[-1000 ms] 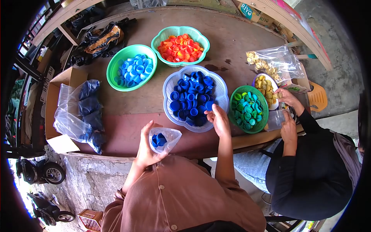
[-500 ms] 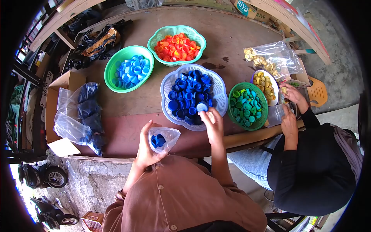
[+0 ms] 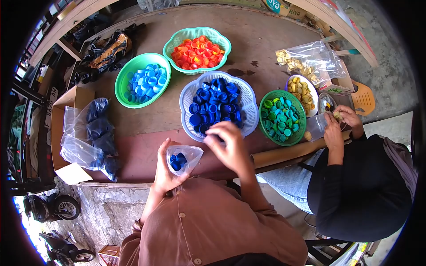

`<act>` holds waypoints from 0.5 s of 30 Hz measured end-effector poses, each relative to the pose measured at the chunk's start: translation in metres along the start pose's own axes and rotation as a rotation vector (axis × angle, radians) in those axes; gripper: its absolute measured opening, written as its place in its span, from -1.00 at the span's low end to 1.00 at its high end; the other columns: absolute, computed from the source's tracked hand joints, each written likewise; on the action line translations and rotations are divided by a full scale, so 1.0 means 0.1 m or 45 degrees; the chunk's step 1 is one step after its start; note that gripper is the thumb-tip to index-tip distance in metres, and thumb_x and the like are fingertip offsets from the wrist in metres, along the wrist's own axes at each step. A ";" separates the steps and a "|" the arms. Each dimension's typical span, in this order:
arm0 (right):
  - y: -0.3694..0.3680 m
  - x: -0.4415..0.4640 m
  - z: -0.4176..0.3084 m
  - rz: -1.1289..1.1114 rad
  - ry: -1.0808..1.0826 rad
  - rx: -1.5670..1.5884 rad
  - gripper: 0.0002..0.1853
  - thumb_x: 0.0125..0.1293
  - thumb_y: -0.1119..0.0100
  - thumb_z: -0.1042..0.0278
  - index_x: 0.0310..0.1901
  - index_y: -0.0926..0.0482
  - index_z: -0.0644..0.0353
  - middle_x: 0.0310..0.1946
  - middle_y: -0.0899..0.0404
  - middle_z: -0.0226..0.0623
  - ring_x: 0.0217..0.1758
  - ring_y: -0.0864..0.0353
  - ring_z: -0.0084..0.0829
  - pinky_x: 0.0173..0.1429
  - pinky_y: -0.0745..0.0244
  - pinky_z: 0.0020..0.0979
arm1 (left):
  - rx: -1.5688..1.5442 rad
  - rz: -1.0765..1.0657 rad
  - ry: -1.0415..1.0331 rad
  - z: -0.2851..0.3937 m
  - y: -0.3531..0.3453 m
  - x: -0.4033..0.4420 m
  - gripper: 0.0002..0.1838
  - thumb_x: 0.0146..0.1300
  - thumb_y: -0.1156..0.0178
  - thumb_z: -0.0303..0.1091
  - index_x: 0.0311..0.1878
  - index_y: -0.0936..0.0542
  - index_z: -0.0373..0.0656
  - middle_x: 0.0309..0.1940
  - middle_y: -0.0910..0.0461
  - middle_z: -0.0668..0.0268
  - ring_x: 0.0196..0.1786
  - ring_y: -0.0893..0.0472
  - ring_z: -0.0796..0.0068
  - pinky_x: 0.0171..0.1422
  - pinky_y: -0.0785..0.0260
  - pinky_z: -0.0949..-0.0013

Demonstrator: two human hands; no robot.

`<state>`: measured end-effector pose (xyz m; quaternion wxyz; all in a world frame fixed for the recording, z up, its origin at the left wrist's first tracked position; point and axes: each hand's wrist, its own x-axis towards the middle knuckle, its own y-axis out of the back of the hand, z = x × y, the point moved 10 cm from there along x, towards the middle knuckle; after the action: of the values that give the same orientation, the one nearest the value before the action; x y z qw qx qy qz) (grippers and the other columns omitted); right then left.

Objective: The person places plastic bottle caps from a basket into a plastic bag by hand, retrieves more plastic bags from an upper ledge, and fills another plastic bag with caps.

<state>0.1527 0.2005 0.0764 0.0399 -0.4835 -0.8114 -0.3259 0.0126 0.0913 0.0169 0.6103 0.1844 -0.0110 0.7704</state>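
left grip (image 3: 166, 175) holds bag (image 3: 193, 155) — blue caps (image 3: 178, 162) inside

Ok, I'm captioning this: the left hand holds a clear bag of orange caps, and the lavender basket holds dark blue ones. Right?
No: the head view shows blue caps in the clear bag, not orange. The left hand holds it, and the lavender basket holds dark blue ones.

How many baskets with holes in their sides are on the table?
3: a mint basket of orange caps at the back, a lavender basket of dark blue caps in front, and a green basket of greenish caps to its right. None looks hidden.
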 end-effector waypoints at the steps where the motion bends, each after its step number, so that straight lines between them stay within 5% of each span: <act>1: 0.18 0.00 0.19 0.127 -0.017 -0.272 -0.91 0.06 -0.22 0.43 -0.39 -0.56 0.24 -0.40 -0.51 -0.20 -0.29 -0.53 -0.22 -0.18 -0.41 -0.31 | 0.018 0.003 0.003 0.02 0.00 0.01 0.06 -0.24 -0.42 -0.42 0.31 0.07 -0.22 0.03 -0.29 0.01 -0.01 -0.47 0.19 0.05 -0.37 0.23; 6: 0.22 -0.08 1.42 -0.162 -0.346 -0.813 -0.96 -0.06 -0.17 0.49 -0.52 -0.61 0.18 -0.42 -0.55 -0.20 -0.35 -0.54 -0.15 -0.23 -0.45 -0.20 | 0.011 -0.002 0.012 0.02 -0.03 0.03 0.06 -0.27 -0.41 -0.46 0.30 0.05 -0.22 0.02 -0.30 0.02 -0.03 -0.48 0.18 0.05 -0.38 0.23; 12: -0.12 -0.05 1.63 -0.499 -0.346 -1.417 -0.93 -0.15 -0.24 0.37 -0.54 -0.65 0.08 -0.39 -0.58 -0.20 -0.29 -0.56 -0.17 -0.19 -0.45 -0.25 | 0.141 -0.034 -0.076 0.10 -0.02 0.04 0.06 -0.21 -0.39 -0.53 0.31 0.12 -0.23 -0.01 -0.28 0.02 -0.04 -0.48 0.20 0.01 -0.38 0.24; 15: 0.00 -0.05 1.65 -0.517 -0.466 -1.070 -0.86 -0.04 -0.21 0.32 -0.48 -0.64 0.19 -0.40 -0.60 -0.13 -0.29 -0.60 -0.16 -0.19 -0.45 -0.21 | 0.133 -0.001 -0.058 0.08 0.02 0.01 0.06 -0.21 -0.38 -0.53 0.31 0.12 -0.23 -0.01 -0.28 0.02 -0.04 -0.48 0.21 0.01 -0.38 0.24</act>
<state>0.1971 0.2908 -0.0551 -0.3656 -0.3394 -0.6815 -0.5355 0.0127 0.0902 0.0255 0.5996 0.2334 0.0154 0.7654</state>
